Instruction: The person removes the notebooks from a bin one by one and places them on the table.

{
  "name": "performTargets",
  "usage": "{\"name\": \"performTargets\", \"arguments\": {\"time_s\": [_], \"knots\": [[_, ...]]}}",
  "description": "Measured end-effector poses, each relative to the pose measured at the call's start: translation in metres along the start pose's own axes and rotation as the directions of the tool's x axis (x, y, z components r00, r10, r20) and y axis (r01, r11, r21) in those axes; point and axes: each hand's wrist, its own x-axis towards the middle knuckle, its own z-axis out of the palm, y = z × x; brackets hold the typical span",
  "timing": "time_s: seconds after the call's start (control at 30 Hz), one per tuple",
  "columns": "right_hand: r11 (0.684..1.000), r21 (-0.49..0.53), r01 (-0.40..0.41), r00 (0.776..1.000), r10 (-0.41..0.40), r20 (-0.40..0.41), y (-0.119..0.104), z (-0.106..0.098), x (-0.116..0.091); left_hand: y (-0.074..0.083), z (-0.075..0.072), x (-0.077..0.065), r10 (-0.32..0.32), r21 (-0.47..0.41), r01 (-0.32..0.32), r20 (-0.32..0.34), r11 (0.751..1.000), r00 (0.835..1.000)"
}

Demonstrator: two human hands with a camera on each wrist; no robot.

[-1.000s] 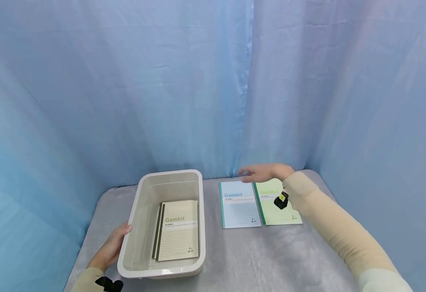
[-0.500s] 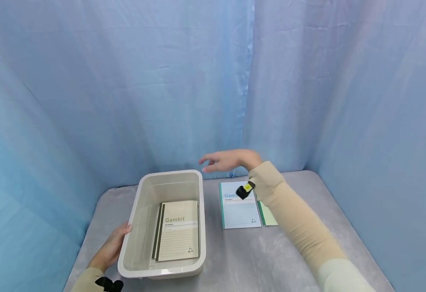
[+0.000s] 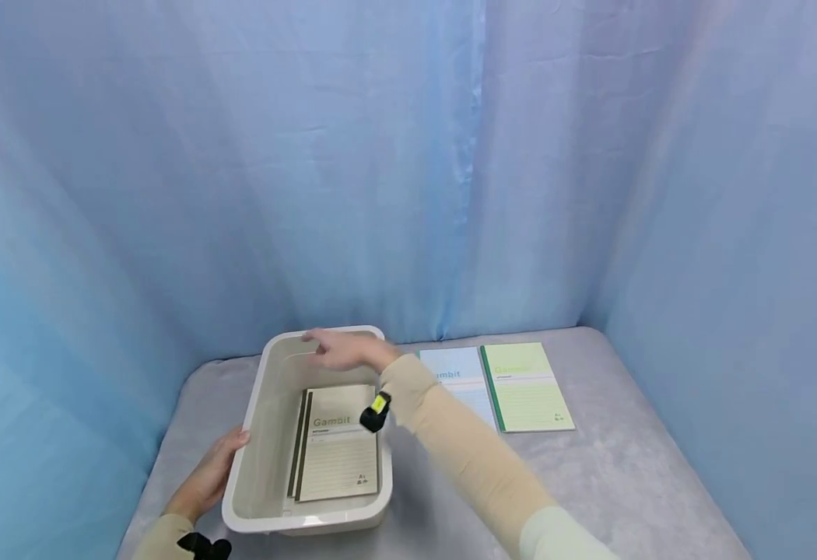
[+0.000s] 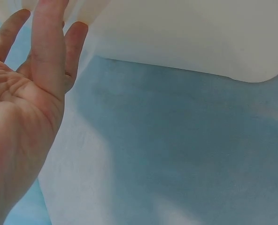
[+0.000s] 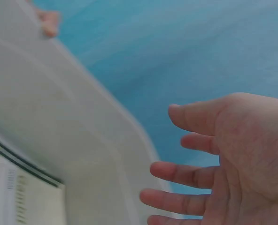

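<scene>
A pale grey plastic bin (image 3: 242,467) stands on the left of the table. My left hand (image 3: 211,473) holds its left rim, thumb over the edge; in the left wrist view the fingers (image 4: 75,47) reach up against the outer wall. Inside the bin lie cream Gambit notebooks (image 3: 338,459) with dark spines, one overlapping another. Above the far part of the bin is my right hand (image 3: 341,350), holding nothing, fingers spread and relaxed in the right wrist view. The right sleeve partly covers the bin's right rim and a blue notebook (image 3: 454,362).
A light green notebook (image 3: 531,389) lies right of the blue one, side by side on the grey cloth-covered table (image 3: 632,467). Blue curtains (image 3: 380,194) hang behind the table and along both sides.
My right hand has swung left from above the blue and green notebooks to over the bin, uncovering the green notebook. The left hand keeps its hold on the rim.
</scene>
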Motion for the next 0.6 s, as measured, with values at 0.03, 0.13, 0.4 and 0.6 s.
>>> {"name": "performTargets", "arguments": {"time_s": [0.03,0.13,0.4,0.6], "knots": [[1.000,0.013,-0.012,1.000,0.012,-0.006,0.004,0.011,0.005,0.000,0.001,0.001,-0.002,-0.004,0.002,-0.005,1.000,1.000],[0.998,0.002,-0.064,0.998,0.064,-0.025,0.021,0.040,0.016,0.000,0.004,0.005,0.018,0.001,-0.018,0.021,1.000,1.000],[0.956,-0.187,-0.228,0.972,0.213,-0.095,0.030,0.077,0.021,0.001,0.008,0.009,0.037,0.019,-0.038,0.037,0.999,0.999],[0.911,-0.219,-0.349,0.935,0.324,-0.145,0.024,0.103,0.026,-0.001,0.005,0.004,0.026,0.005,-0.027,0.044,1.000,0.999]]}}
